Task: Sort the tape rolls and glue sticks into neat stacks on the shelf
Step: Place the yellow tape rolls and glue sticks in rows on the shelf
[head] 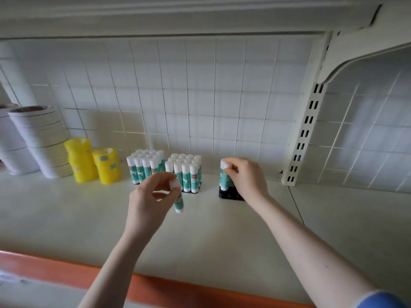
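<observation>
So your left hand (151, 196) is pinching a single glue stick (178, 200) by its white cap, thumb and fingers curled round the top, and the stick hangs upright above the cream shelf (66, 210), just in front of the middle block of glue sticks (185, 172). Your right hand (246, 176) is further right, fingers curled round the caps of a couple of glue sticks (224, 174) standing in a black tray (226, 194) that's mostly bare otherwise. There's another full block of glue sticks (145, 166) just left of the middle one, both packed upright in tidy rows on dark bases. Left of that you've got two stacks of yellow tape rolls (94, 162) side by side, then taller stacks of white tape rolls (41, 138) against the white tiled wall (200, 96) at the far left edge. A white slotted upright (304, 134) and bracket hold the shelf above, on the right. The shelf's front edge has an orange strip (155, 290), and a bit of blue sleeve (382, 300) shows at the bottom right corner.
</observation>
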